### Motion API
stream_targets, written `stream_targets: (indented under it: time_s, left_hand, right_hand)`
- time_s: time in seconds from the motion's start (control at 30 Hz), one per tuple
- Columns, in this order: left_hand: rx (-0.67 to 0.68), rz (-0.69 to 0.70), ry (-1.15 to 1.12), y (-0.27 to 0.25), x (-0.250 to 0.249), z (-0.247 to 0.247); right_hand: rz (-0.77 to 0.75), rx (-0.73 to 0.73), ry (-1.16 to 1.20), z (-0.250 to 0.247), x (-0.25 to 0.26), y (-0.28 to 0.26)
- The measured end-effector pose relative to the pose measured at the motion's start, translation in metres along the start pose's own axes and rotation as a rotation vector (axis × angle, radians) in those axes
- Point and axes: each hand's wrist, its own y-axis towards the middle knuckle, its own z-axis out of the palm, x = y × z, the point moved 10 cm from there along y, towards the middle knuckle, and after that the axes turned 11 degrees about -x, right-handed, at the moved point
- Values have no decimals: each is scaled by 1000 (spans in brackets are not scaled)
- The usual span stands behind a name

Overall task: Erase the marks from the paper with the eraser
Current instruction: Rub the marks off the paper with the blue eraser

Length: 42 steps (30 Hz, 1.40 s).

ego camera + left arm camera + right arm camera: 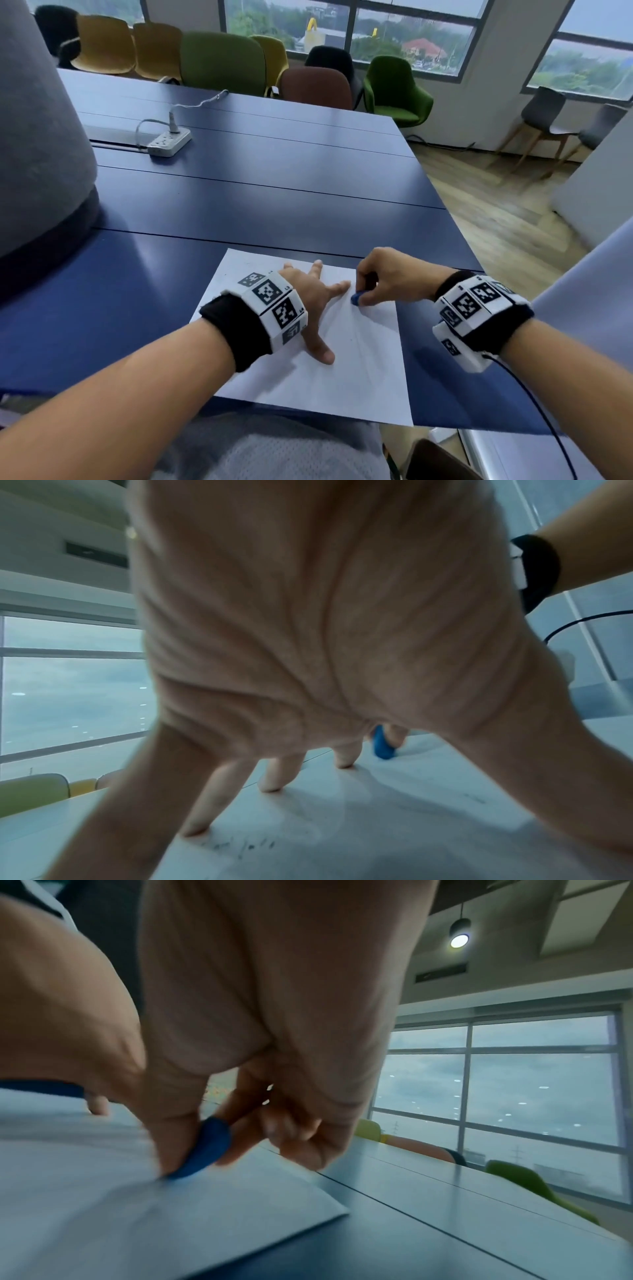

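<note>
1. Right hand (387, 277) pinches the blue eraser (356, 299), tip down on the paper (363, 377).
2. Left hand (310, 301) lies flat on the paper, fingers spread wide, just beside the eraser.

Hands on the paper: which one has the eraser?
The right hand. It pinches the blue eraser against the paper near its far right side. The left hand only lies spread flat, fingers straight, pressing the sheet down.
</note>
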Motion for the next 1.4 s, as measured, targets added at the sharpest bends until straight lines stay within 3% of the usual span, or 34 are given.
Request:
stream_targets:
  time_s: [0.1, 0.23, 0.27, 0.43, 0.63, 0.8, 0.97, 1.1, 1.17, 1.3, 1.4]
  left_hand:
    - [0, -8, 0, 1, 1, 1]
    - [18, -11, -8, 1, 1, 2]
    - [19, -11, -8, 0, 1, 1]
    - [11, -9, 10, 0, 0, 0]
    - [27, -14, 4, -1, 0, 2]
    - [17, -15, 21, -2, 0, -1]
    - [37, -24, 12, -2, 0, 1]
    - [7, 1, 21, -4, -2, -2]
    - [7, 1, 29, -4, -1, -3]
    - [33, -22, 22, -2, 0, 0]
    - [20, -8, 25, 0, -2, 1]
  right_hand:
    - [7, -81, 55, -3, -4, 0]
    - [-53, 200, 64, 26, 18, -28]
    - [-56, 211, 45, 25, 19, -27]
    - [-37, -47, 40, 1, 11, -11]
    - [-101, 252, 15, 32, 32, -42]
    - [-52, 21, 77, 11, 20, -27]
    - [-101, 297, 79, 41, 36, -54]
    - [-49, 32, 66, 11, 19, -25]
    - [-73, 62, 82, 15, 23, -31]
    - [-123, 278, 51, 40, 40, -55]
    - [-84, 98, 60, 23, 29, -41]
